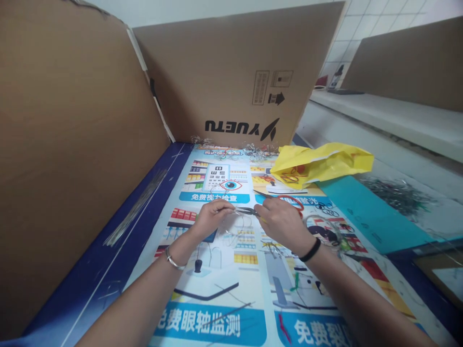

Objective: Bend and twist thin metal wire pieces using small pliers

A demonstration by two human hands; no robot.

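Note:
My right hand (280, 221) is closed around the handles of a pair of pliers (248, 210), whose dark jaws point left. Pinched between the fingers of my left hand (213, 217) is a thin wire (236, 212), at the tip of the pliers. Whether the jaws grip the wire is too small to tell. Thin loops of wire (237, 236) hang or lie just below the pliers. Beyond my right hand lie scissors (298, 202) with red handles, partly hidden by the hand.
A printed sheet (217, 284) covers the table. Wire lengths (135, 207) lie along the left. A yellow bag (325, 161) sits back right, near a tangled wire heap (396, 197). Cardboard panels (224, 72) wall the back and left. A coil (325, 224) lies right of my right hand.

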